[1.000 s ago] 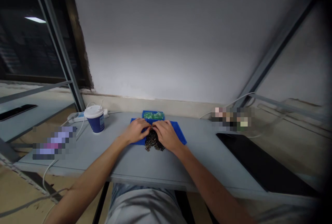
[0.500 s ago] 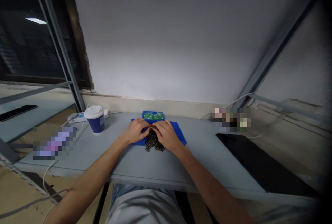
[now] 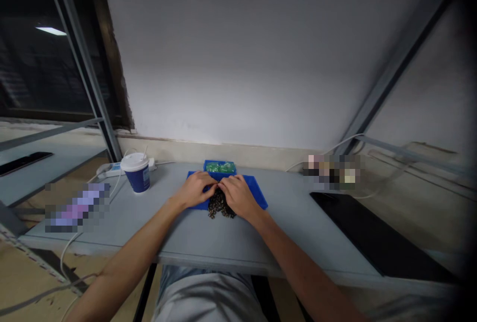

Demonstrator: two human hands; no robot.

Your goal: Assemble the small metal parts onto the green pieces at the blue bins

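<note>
My left hand [image 3: 197,189] and my right hand [image 3: 237,194] meet fingertip to fingertip above a heap of small dark metal pieces [image 3: 218,206]. Both are closed in a pinch. What sits between the fingertips is too small to make out. The heap lies on the table under my hands, spilling toward me. Behind and beside the hands are blue plastic bins [image 3: 258,194], partly covered by them. Farther back, a smaller blue bin [image 3: 219,174] holds green plastic packets [image 3: 220,167].
A blue paper cup [image 3: 138,179] with a white lid stands at the left, in front of a white power strip [image 3: 112,168]. Cables [image 3: 118,183] run down the table's left side. A black flat panel [image 3: 372,237] lies at the right. Metal posts [image 3: 76,39] frame the table [image 3: 219,242].
My hands stay pinched together over the heap, with only slight finger movement. The camera view has shifted a little; nothing else has visibly moved.
</note>
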